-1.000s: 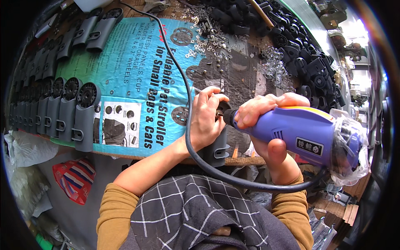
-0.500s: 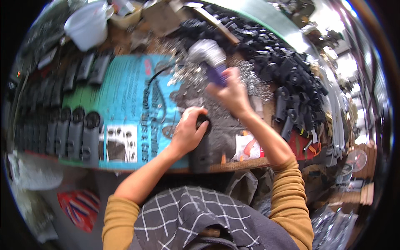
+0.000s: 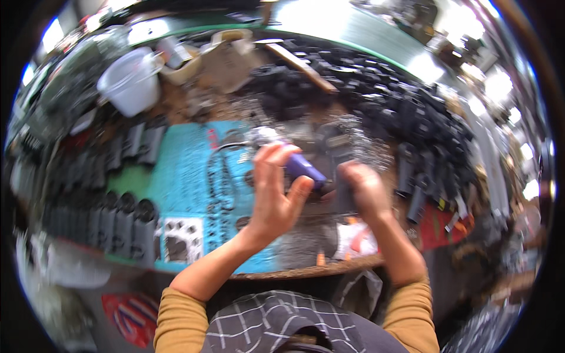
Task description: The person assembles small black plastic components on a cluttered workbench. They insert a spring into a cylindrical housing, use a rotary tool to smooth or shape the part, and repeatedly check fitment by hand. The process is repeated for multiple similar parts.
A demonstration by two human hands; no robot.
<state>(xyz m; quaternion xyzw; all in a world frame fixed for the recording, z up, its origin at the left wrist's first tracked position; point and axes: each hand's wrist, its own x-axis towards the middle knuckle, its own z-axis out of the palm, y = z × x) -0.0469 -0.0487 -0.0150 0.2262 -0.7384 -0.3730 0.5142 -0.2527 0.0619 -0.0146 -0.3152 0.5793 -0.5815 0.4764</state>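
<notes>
Bucket (image 3: 130, 82) and plank (image 3: 300, 67) lie behind — left fingers (image 3: 275, 157) spread over driver (image 3: 307, 169), right fingers (image 3: 353, 170) clasping housing (image 3: 344, 197).

Wheel legs (image 3: 141, 238) lie left of the power tool (image 3: 305, 169), the bucket (image 3: 130, 85) behind them.

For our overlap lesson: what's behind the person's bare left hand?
A purple cylindrical power tool with a whitish end shows past the fingers of the left hand; a flat blue printed sheet, beside the wrist. The fingers partly cover the tool; whatever is behind the palm is hidden.
</notes>
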